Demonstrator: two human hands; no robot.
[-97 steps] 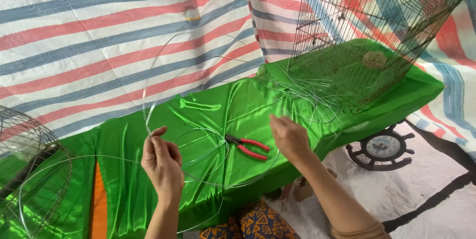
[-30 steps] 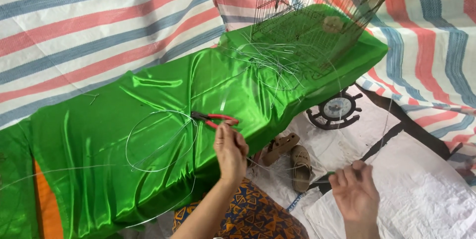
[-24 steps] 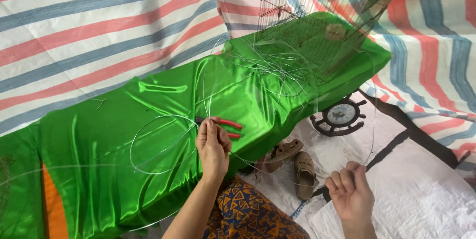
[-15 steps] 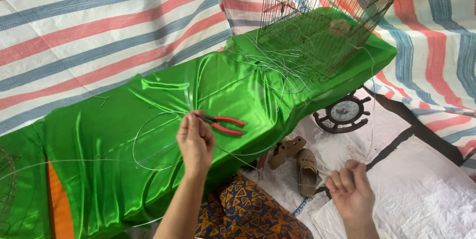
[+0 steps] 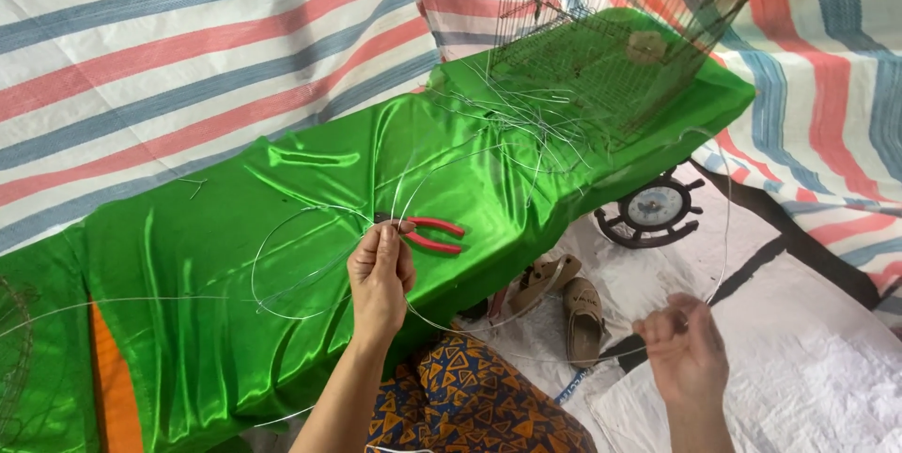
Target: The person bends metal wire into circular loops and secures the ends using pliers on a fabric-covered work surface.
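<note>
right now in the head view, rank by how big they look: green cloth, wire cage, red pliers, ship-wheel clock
1. green cloth, by far the largest
2. wire cage, cut off by the frame's top edge
3. ship-wheel clock
4. red pliers; close to the clock in looks, and nearer the camera, so that order is unsure

Glossy green satin cloth (image 5: 282, 321) covers the bench, smooth with soft creases. Thin bare metal wire (image 5: 723, 227) shines silver. The pliers (image 5: 427, 232) have red plastic grips. Far right, the wire cage (image 5: 611, 30) is dark metal. The striped tarpaulin (image 5: 141, 68) looks woven plastic.

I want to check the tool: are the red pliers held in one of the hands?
No, the red pliers lie on the green cloth beside the left hand.
</note>
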